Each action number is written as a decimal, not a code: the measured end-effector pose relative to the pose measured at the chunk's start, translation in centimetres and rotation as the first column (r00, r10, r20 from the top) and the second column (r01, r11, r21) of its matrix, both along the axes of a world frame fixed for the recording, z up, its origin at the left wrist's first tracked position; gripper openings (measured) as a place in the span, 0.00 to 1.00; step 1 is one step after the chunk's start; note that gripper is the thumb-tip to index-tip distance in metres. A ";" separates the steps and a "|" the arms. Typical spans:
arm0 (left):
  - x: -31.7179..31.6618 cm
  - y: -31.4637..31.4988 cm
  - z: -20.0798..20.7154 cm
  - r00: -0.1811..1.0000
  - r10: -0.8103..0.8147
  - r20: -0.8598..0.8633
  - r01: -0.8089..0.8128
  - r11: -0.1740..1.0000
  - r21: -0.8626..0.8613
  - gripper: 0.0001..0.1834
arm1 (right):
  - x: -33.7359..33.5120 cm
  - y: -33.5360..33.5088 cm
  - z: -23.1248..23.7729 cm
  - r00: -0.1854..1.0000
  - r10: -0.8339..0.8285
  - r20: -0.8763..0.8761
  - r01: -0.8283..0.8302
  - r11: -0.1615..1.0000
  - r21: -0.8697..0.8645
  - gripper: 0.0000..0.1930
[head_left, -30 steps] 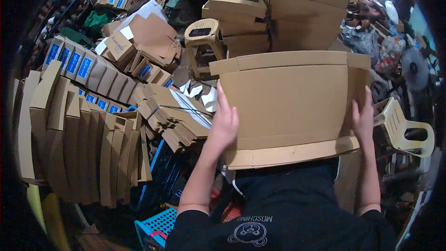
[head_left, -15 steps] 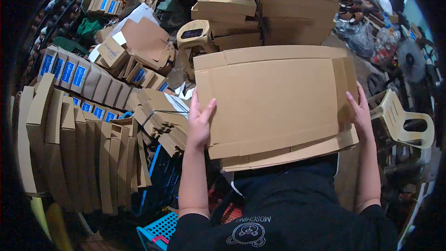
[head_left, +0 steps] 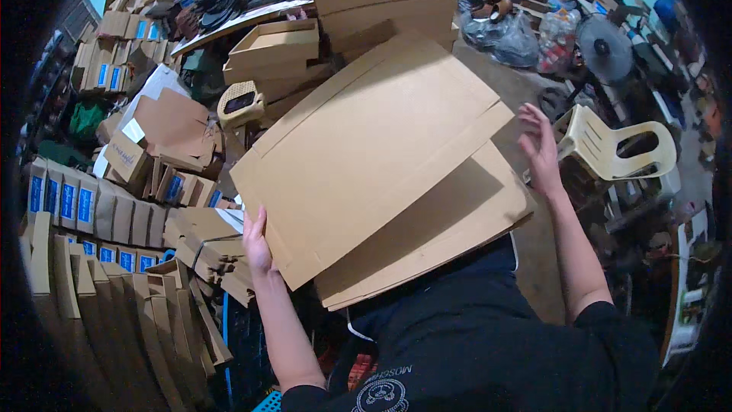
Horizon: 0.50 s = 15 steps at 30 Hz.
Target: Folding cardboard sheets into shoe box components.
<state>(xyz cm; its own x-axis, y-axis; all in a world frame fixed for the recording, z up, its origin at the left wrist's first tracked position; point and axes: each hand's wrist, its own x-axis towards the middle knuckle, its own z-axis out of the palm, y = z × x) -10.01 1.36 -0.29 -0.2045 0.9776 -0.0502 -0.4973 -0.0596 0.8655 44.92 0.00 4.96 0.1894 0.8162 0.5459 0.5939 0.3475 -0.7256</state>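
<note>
A flat, creased cardboard sheet [head_left: 374, 137] is tilted in front of me, its far right corner pointing away. My left hand [head_left: 258, 243] grips its near left edge, thumb on top and the other fingers hidden below. My right hand [head_left: 540, 149] is off the sheet, beyond its right edge, with fingers apart and nothing in them. Below the tilted sheet, more flat cardboard [head_left: 427, 236] lies across my lap, partly covered by it.
Folded cardboard pieces [head_left: 130, 320] stand in a row at the left, beside boxes with blue labels [head_left: 69, 202]. A stool [head_left: 241, 103] and stacked cartons [head_left: 389, 0] are ahead. At the right are a cream plastic chair [head_left: 610, 141] and a fan [head_left: 602, 46].
The upper sheet has turned anticlockwise and lifted off the cardboard beneath. My right hand has let go of its right side. The view has shifted to the right.
</note>
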 end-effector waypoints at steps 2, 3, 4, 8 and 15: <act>-0.1 0.3 0.0 0.993 -0.077 -0.093 0.078 0.997 0.007 0.27 | -2.0 -1.3 1.8 0.942 -0.040 0.333 -0.046 0.968 0.248 0.38; 0.3 0.2 0.4 0.993 -0.075 -0.095 0.075 0.997 -0.003 0.27 | -3.0 -2.0 2.2 0.778 -0.170 0.605 -0.164 0.875 0.456 0.43; 1.0 0.0 0.9 0.994 -0.079 -0.077 0.079 0.997 -0.010 0.28 | -4.0 -2.2 1.0 0.805 -0.121 0.581 -0.223 0.846 0.485 0.37; 0.9 -0.5 -0.5 0.986 -0.101 -0.134 0.089 0.992 -0.094 0.29 | -7.1 -2.7 1.8 0.539 0.200 0.818 -0.415 0.909 0.052 0.18; 1.9 -0.6 -0.1 0.622 -0.242 -0.745 0.208 0.968 -0.140 0.37 | -6.7 -4.4 -0.3 0.521 0.414 0.746 -0.502 0.856 -0.124 0.18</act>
<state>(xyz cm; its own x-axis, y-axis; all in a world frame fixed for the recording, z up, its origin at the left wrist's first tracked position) -8.14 0.75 -0.35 0.0384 0.9991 -0.0177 0.3312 0.0040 0.9435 38.24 -4.38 4.69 -0.6878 0.6076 0.3973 0.6357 0.7683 -0.0744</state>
